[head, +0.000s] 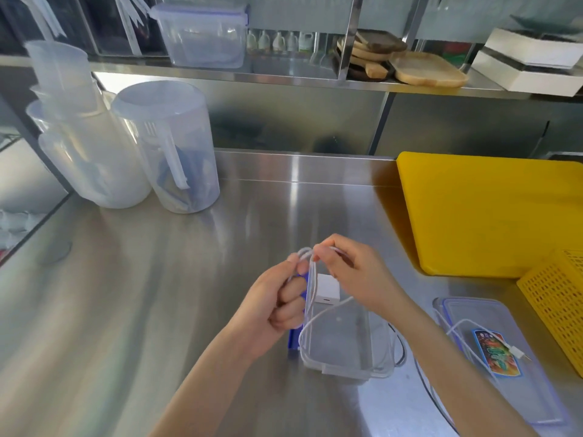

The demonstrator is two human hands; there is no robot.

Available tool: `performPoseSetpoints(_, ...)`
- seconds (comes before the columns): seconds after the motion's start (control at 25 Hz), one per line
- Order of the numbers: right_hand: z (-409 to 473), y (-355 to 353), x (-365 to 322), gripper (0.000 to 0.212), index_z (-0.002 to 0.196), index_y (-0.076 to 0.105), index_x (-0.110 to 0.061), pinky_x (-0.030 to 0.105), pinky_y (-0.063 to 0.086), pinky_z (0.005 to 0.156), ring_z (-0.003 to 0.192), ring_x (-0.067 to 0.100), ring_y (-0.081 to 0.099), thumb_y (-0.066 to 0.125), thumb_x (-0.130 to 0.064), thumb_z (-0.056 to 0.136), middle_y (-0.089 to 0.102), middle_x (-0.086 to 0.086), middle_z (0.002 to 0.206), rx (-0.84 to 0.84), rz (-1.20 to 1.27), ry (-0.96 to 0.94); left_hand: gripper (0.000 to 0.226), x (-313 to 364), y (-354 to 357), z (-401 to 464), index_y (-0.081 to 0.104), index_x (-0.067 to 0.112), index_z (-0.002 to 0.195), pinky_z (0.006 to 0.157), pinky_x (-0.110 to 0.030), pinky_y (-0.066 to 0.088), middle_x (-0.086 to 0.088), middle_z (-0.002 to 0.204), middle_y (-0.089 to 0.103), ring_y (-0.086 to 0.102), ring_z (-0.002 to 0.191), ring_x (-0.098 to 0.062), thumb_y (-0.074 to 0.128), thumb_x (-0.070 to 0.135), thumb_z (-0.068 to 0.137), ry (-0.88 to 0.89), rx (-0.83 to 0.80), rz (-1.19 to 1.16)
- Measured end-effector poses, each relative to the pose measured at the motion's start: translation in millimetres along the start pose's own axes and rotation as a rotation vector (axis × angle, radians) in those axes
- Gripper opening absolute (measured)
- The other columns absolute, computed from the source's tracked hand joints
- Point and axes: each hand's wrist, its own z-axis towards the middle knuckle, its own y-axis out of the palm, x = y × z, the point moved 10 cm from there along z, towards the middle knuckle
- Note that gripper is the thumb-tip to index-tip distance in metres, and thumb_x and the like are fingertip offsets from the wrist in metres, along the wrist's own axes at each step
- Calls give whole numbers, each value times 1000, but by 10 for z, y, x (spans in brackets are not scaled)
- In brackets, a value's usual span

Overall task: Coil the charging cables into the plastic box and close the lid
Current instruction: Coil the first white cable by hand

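While looping thin white charging cable [310, 313] above clear rectangular plastic box [344, 364] on steel counter [157, 294]: both hands' fingers [296, 264] pinching loops. Halfway at best; white charger block [328, 288] inside, clear blue-rimmed lid [492, 402] off, alongside.

The white charging cable [310, 298] is gathered in loops at its top, where I pinch it between my left hand [277, 305] and my right hand [350, 274]. Its loops hang down into the clear plastic box [339, 345], which stands open on the counter with a white charger block [328, 290] at its far end. The lid [501, 370] (clear, blue-edged, labelled) lies flat to the right, with the cable's plug end [517, 353] resting on it.
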Motion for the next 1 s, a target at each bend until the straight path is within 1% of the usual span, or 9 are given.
performPoseSetpoints(0.08, -66, 99, 130, 25, 75, 61, -20, 20, 39, 46, 44, 10, 37, 43, -25, 93, 40, 1, 50, -22, 206, 75, 30, 173, -120, 10, 53, 22, 56, 27, -14, 12, 4, 43, 10, 5, 32, -10, 44, 36, 81, 25, 12, -184)
performPoseSetpoints(0.24, -154, 358, 254, 30, 75, 61, -22, 18, 53, 65, 48, 5, 40, 39, -20, 95, 43, -9, 50, -184, 401, 154, 24, 363, -262, 3, 51, 16, 58, 30, -20, 7, 1, 46, 8, 6, 33, -15, 52, 28, 79, 51, -51, -471)
performPoseSetpoints(0.32, -200, 513, 300, 29, 79, 61, -20, 20, 53, 59, 47, 5, 41, 37, -20, 95, 44, -10, 51, -271, 467, 214, 28, 406, -188, 12, 51, 3, 69, 36, -20, 7, 6, 46, 6, 4, 35, -9, 44, 21, 89, -3, -216, -744)
performPoseSetpoints(0.4, -262, 593, 397, 30, 84, 61, -18, 17, 43, 45, 42, 6, 39, 34, -21, 97, 43, -7, 51, -285, 398, 273, 45, 537, -318, 11, 48, -2, 74, 40, -21, 7, 11, 48, 7, 5, 37, -6, 28, 31, 96, 7, -215, -834)
performPoseSetpoints(0.48, -324, 578, 511, 33, 83, 62, -19, 15, 31, 40, 40, 6, 32, 33, -21, 97, 39, -5, 50, -231, 281, 317, 50, 608, -362, 38, 48, -1, 71, 39, -21, 8, 10, 48, 7, 5, 37, -7, 25, 37, 95, 23, -214, -855)
performPoseSetpoints(0.6, -288, 397, 464, 24, 88, 59, -21, 16, 29, 48, 50, 11, 38, 36, -23, 95, 46, -8, 55, -80, -119, 226, 31, 591, -470, 31, 48, 15, 66, 30, -20, 15, 3, 48, 9, 7, 35, -12, 38, 37, 87, 161, 26, -487)
performPoseSetpoints(0.72, -264, 451, 305, 19, 100, 54, -18, 20, 32, 58, 62, 12, 46, 38, -24, 94, 62, -2, 76, -106, -424, 143, 22, 468, -389, 44, 54, 19, 73, 31, -13, 21, 6, 50, 13, 14, 34, -8, 43, 34, 85, 203, 60, -232)
performPoseSetpoints(0.88, -353, 582, 97, 27, 111, 60, -25, 16, 40, 65, 75, 8, 56, 42, -19, 92, 68, 1, 88, -238, -351, 68, 27, 320, -326, 55, 56, 20, 81, 48, -14, 34, 14, 49, 33, 36, 43, -5, 34, 24, 96, 237, 73, 261)
performPoseSetpoints(1.0, -371, 647, -6, 28, 109, 64, -27, 4, 40, 58, 62, -2, 53, 45, -19, 91, 60, -12, 70, -330, -308, -2, 31, 205, -270, 55, 53, 19, 74, 57, -12, 43, 13, 55, 55, 53, 57, -5, 33, 22, 98, 229, 94, 535)
